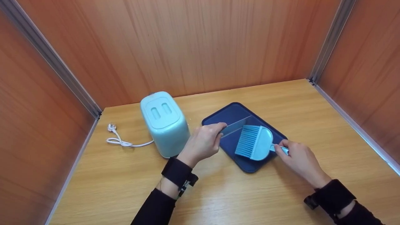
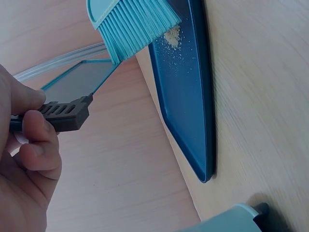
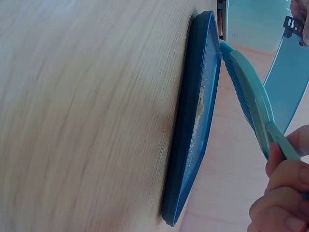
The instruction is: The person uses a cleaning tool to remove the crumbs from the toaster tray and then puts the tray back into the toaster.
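Observation:
My left hand (image 1: 203,141) pinches the dark slotted handle (image 2: 67,115) of a flat, thin-rimmed crumb tray (image 1: 236,126), tilted above a navy tray (image 1: 232,109). In my right hand (image 1: 300,157) is the handle of a light-blue hand brush (image 1: 263,144). Its bristles (image 2: 140,24) point left, close beside the crumb tray and over the navy tray. A small heap of pale crumbs (image 2: 172,36), with finer specks around it, lies on the navy tray. From the right wrist view, the brush hangs edge-on above the tray, thumb and fingers wrapped about its handle.
A light-blue toaster (image 1: 170,137) with two recessed slots on top stands left of the navy tray, near my left forearm. Its white cord and plug (image 1: 120,140) lie on the wooden table (image 1: 125,187) farther left. Wood-grain panels (image 1: 206,47) enclose the table's back and sides.

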Demonstrator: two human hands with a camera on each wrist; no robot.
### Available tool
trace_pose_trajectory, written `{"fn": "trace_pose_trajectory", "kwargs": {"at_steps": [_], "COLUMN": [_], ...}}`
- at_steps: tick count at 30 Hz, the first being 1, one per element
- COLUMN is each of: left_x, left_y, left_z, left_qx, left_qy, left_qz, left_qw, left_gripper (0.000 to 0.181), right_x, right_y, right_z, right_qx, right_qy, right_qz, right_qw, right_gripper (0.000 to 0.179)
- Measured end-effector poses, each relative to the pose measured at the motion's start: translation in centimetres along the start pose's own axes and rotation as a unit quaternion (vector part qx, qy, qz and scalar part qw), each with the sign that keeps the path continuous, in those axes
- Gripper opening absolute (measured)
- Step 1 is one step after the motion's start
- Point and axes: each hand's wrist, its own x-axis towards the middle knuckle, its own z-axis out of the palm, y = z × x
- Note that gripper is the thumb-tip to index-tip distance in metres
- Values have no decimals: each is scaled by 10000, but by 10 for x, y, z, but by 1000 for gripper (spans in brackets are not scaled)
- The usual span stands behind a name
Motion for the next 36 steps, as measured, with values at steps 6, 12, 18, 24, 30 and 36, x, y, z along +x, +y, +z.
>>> {"fn": "trace_pose_trajectory", "kwargs": {"at_steps": [6,12,18,24,30,36], "left_x": [-1,-2,-4,-4,-4,-5], "left_y": [1,-2,-6,-7,-6,-6], "left_z": [1,1,3,2,2,1], "left_qx": [119,223,264,16,-114,-121], "left_qy": [54,111,186,101,138,159], "left_qz": [38,140,36,-258,-279,-298], "left_qw": [9999,9996,9995,9996,9995,9994], "left_gripper": [27,28,29,27,26,26], "right_x": [0,-1,-2,-3,-2,-1], "right_y": [4,4,0,-4,-3,-1], "right_z": [0,-3,-8,-7,-4,0], "right_qx": [-158,-90,-76,-81,-133,-194], "right_qy": [101,49,218,657,883,1023], "right_qz": [-65,47,90,-220,-379,-498], "right_qw": [9998,9999,9997,9976,9953,9933], "right_gripper": [26,25,27,27,28,26]}}
